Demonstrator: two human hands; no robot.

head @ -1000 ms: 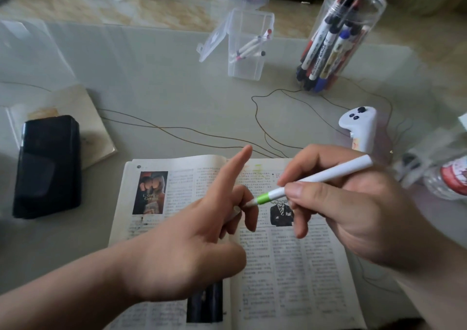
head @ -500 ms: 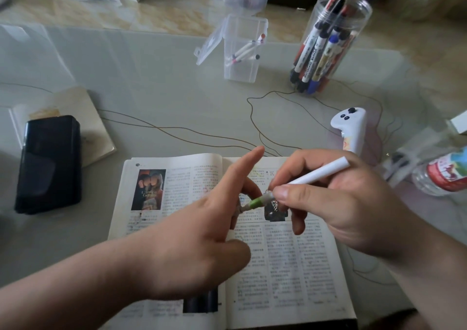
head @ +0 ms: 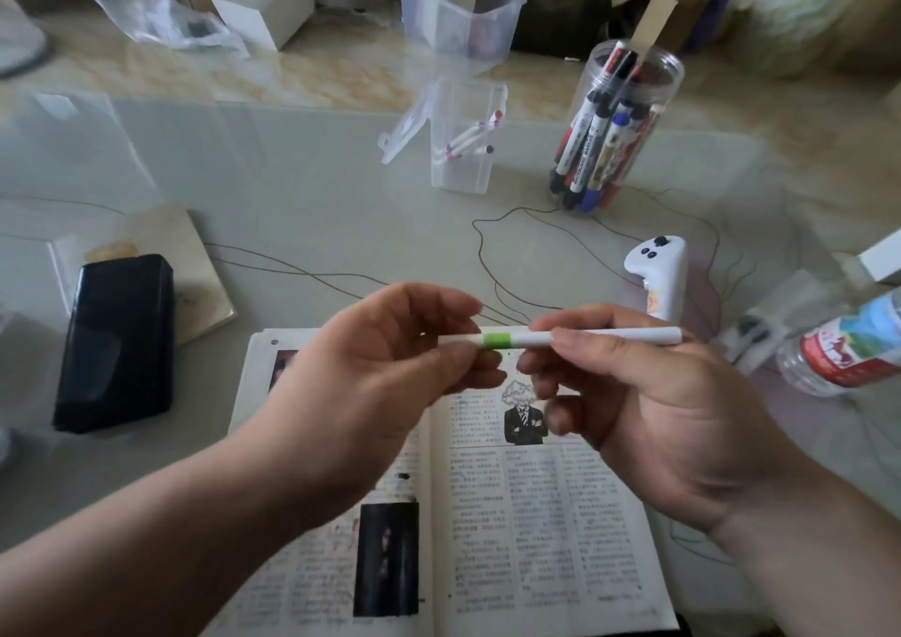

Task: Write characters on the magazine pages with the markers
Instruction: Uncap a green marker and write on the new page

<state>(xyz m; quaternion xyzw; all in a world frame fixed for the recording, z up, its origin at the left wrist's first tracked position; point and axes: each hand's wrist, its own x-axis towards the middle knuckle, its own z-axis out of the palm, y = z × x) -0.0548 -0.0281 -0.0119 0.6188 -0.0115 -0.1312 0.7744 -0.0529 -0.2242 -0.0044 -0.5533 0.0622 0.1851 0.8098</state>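
Observation:
An open magazine (head: 536, 514) with printed text and small pictures lies at the table's near edge. Above it, both hands hold a white marker (head: 599, 337) with a green band level in the air. My right hand (head: 648, 407) pinches the marker's barrel between thumb and fingers. My left hand (head: 390, 358) grips the marker's left end, where the cap sits; the tip is hidden inside the fingers. A clear jar (head: 614, 134) full of several markers stands at the back right. A small clear box (head: 463, 144) with its lid open holds a few thin markers.
A black case (head: 114, 341) lies on a notebook (head: 205, 285) at the left. A white controller (head: 658, 271) and a plastic bottle (head: 848, 344) sit at the right. Thin brown cord (head: 487, 256) loops over the table. Boxes and a clear tub (head: 458, 12) crowd the far edge.
The marker has swung from a slant to level and risen. My left hand, earlier with its forefinger pointing out, has closed its fingers round the marker's left end. The view tilted up slightly.

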